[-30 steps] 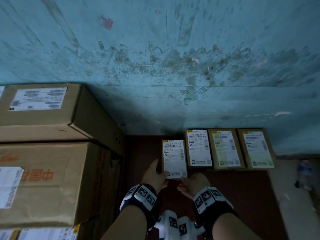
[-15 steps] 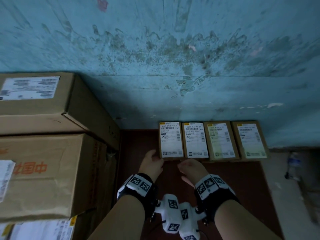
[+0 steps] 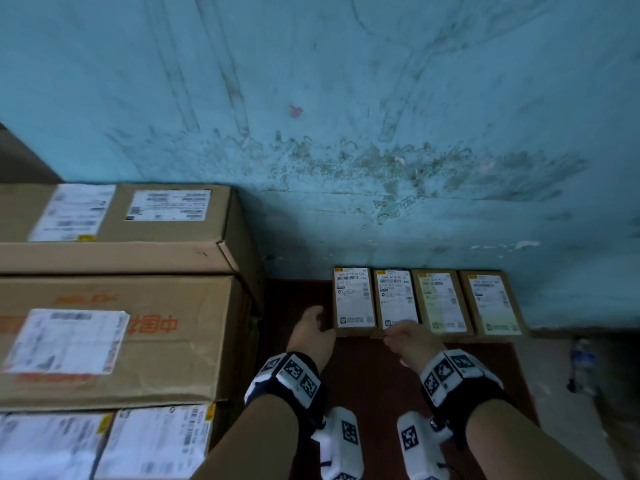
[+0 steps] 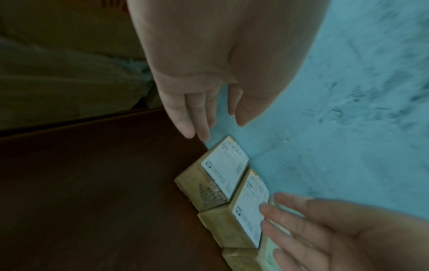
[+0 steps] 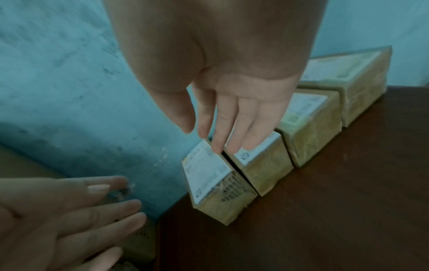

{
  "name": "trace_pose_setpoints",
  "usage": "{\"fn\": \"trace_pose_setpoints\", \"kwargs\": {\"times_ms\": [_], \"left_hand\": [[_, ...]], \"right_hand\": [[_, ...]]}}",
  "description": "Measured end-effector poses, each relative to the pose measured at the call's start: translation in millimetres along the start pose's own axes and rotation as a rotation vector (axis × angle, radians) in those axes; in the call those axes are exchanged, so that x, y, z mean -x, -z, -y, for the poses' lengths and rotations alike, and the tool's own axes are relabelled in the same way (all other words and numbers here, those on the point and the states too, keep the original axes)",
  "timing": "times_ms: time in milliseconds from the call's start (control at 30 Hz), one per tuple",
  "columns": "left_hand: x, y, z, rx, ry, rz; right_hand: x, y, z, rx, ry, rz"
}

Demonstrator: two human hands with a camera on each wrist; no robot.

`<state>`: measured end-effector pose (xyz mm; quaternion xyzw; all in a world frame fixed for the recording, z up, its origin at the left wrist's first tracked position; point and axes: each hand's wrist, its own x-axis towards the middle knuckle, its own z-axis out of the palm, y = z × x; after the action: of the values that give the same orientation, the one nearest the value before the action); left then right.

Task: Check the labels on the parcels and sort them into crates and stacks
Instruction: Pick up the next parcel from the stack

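Four small brown parcels with white labels lie in a row against the teal wall. The leftmost parcel [image 3: 353, 297] [image 4: 223, 168] [image 5: 209, 172] rests on the dark red-brown surface [image 3: 381, 375], close beside the second parcel [image 3: 396, 299] [image 5: 262, 165]. My left hand [image 3: 317, 327] [image 4: 218, 126] is open with straight fingers, at the leftmost parcel's near left corner and holding nothing. My right hand [image 3: 401, 332] [image 5: 209, 139] is open too. Its fingertips hover over the near ends of the first and second parcels; I cannot tell whether they touch.
Two large cardboard boxes [image 3: 114, 337] [image 3: 114, 216] are stacked at the left, tight against the surface's left edge. More labelled parcels [image 3: 104, 445] lie below them. A plastic bottle [image 3: 581, 362] lies on the floor at the right.
Both hands carried the leftmost parcel forward, set it at the left end of the row, then let go and opened.
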<state>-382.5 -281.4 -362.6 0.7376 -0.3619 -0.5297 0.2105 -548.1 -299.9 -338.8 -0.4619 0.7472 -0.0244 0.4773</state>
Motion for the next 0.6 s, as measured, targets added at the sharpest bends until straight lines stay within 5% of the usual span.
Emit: {"fn": "trace_pose_setpoints", "kwargs": {"times_ms": [600], "left_hand": [[149,108,-108,-0.375,-0.467,-0.024]], "right_hand": [[177,60,73,0.173,0.308,-0.332]]}}
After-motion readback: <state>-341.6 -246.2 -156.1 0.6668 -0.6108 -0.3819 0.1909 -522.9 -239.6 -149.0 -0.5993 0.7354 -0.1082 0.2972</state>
